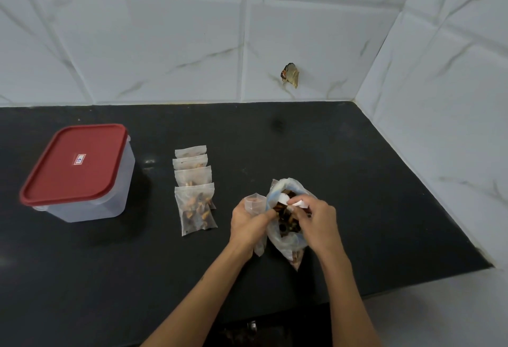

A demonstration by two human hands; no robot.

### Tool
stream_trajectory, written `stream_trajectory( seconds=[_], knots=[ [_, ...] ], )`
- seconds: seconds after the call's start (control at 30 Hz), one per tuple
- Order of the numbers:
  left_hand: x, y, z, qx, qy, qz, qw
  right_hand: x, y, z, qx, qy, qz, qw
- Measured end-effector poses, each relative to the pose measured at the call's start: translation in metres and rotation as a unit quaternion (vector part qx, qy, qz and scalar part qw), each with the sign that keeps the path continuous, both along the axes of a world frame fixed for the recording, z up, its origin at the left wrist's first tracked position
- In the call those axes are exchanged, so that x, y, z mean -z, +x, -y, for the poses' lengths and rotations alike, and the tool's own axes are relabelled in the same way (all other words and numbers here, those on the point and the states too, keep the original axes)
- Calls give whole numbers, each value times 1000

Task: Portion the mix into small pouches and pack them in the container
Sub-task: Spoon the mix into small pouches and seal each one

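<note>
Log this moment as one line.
left hand: holds small clear pouch | right hand: white scoop in mix bag | red-lidded container: closed

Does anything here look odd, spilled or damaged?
Nothing is spilled on the black countertop. The one odd spot is a brownish torn patch on the white marbled wall tile, right of centre above the counter; it looks like damage or a stuck scrap, I cannot tell which.

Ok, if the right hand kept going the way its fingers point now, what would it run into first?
Most likely the mix inside the open big bag: the right hand, holding a white scoop, points left and down into its mouth. Depth is uncertain.
</note>
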State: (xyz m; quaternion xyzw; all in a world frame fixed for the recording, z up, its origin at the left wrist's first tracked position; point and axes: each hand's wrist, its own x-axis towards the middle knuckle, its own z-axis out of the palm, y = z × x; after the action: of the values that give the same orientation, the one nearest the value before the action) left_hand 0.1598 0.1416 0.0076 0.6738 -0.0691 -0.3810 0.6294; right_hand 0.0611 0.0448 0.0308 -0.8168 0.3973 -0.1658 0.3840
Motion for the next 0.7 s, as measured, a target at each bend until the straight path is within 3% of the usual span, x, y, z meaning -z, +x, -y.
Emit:
stream_trajectory(
  seconds=[0.23, 0.47, 0.7],
  knots=[
    [7, 1, -1, -16, 3, -15, 1000, -18, -14, 10, -54, 32, -38, 997],
    [8, 0, 3, -21, 9, -4, 1000, -7, 0, 5, -16, -85, -53, 995],
    [8, -2, 6, -41, -19, -20, 999, -3, -14, 2, -48, -20, -71, 996]
  ],
)
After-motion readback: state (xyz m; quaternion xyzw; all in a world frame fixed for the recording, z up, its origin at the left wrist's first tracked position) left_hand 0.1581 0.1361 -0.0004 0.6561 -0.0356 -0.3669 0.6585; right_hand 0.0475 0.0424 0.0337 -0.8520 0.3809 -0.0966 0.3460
